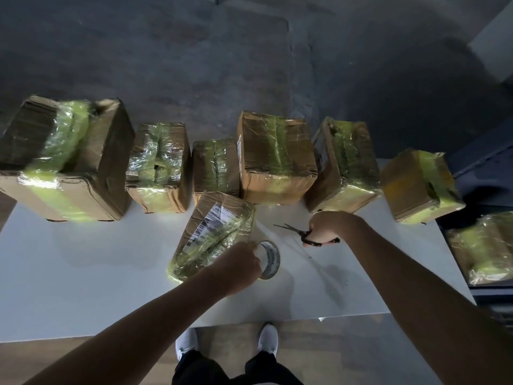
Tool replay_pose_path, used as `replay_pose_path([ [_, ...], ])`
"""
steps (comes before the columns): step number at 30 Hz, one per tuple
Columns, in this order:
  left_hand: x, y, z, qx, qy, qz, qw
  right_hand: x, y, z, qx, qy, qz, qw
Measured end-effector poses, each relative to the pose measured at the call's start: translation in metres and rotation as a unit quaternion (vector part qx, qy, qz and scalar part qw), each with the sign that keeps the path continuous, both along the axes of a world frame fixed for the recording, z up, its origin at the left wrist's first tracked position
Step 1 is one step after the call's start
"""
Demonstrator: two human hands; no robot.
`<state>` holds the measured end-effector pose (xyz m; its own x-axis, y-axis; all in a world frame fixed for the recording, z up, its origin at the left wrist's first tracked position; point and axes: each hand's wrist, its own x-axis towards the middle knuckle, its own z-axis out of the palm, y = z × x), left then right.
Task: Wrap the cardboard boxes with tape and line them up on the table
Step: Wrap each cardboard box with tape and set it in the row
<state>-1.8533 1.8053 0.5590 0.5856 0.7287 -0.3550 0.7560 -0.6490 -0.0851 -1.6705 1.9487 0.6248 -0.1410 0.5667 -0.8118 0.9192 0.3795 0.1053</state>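
Note:
A flat cardboard box (pixel 213 232) with a shipping label lies tilted on the white table (pixel 83 273), wound in clear yellowish tape. My left hand (pixel 238 265) grips the tape roll (pixel 270 259) just right of that box; a clear strip runs from the roll up to the box. My right hand (pixel 324 227) holds scissors (pixel 291 229) by the black handles, blades open and pointing left toward the strip. Behind stand several taped boxes in a row, from the large one (pixel 66 159) at the left to the one (pixel 419 184) at the right.
Another taped box (pixel 483 245) sits off the table's right edge on a dark surface. The table's near edge runs just above my white shoes (pixel 268 337). Grey floor lies beyond the row of boxes.

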Motion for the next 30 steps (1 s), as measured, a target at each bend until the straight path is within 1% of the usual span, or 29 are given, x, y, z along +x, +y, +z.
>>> replay_pose_path([
  [3,0.005,-0.001,0.011,-0.008,0.032,-0.034,0.999,0.017,-0.018,-0.03,0.082,-0.005,-0.002,0.997],
  [4,0.006,0.0,0.015,0.001,0.025,-0.045,0.999,0.023,-0.025,-0.041,0.104,0.004,-0.009,0.994],
  [7,0.013,0.008,0.016,0.046,-0.029,-0.031,0.998,0.039,-0.038,-0.068,0.173,0.038,-0.02,0.984],
  [8,0.017,0.01,0.013,0.04,-0.044,-0.024,0.998,0.043,-0.041,-0.074,0.193,0.044,-0.016,0.98],
  [9,0.021,0.011,0.013,0.016,-0.058,-0.014,0.998,0.045,-0.043,-0.079,0.208,0.045,-0.017,0.977],
  [10,0.026,0.014,0.008,-0.016,-0.05,0.016,0.998,0.047,-0.044,-0.084,0.216,0.044,-0.021,0.975],
  [12,0.037,0.018,-0.01,-0.021,-0.049,0.05,0.997,0.053,-0.045,-0.094,0.227,0.035,-0.017,0.973],
  [16,0.05,0.022,-0.023,-0.037,-0.028,0.072,0.996,0.06,-0.048,-0.106,0.264,0.028,0.023,0.964],
  [20,0.054,0.021,-0.027,-0.043,-0.045,0.08,0.995,0.057,-0.043,-0.103,0.264,0.047,0.02,0.963],
  [23,0.055,0.019,-0.029,-0.051,-0.066,0.092,0.992,0.051,-0.042,-0.098,0.267,0.091,0.002,0.959],
  [25,0.054,0.021,-0.022,-0.028,-0.083,0.091,0.992,0.042,-0.042,-0.094,0.263,0.139,-0.017,0.955],
  [27,0.049,0.022,-0.009,0.021,-0.14,0.105,0.984,0.025,-0.042,-0.086,0.248,0.198,-0.045,0.947],
  [30,0.03,0.022,0.01,0.114,-0.258,0.136,0.95,-0.005,-0.047,-0.076,0.223,0.318,-0.103,0.916],
])
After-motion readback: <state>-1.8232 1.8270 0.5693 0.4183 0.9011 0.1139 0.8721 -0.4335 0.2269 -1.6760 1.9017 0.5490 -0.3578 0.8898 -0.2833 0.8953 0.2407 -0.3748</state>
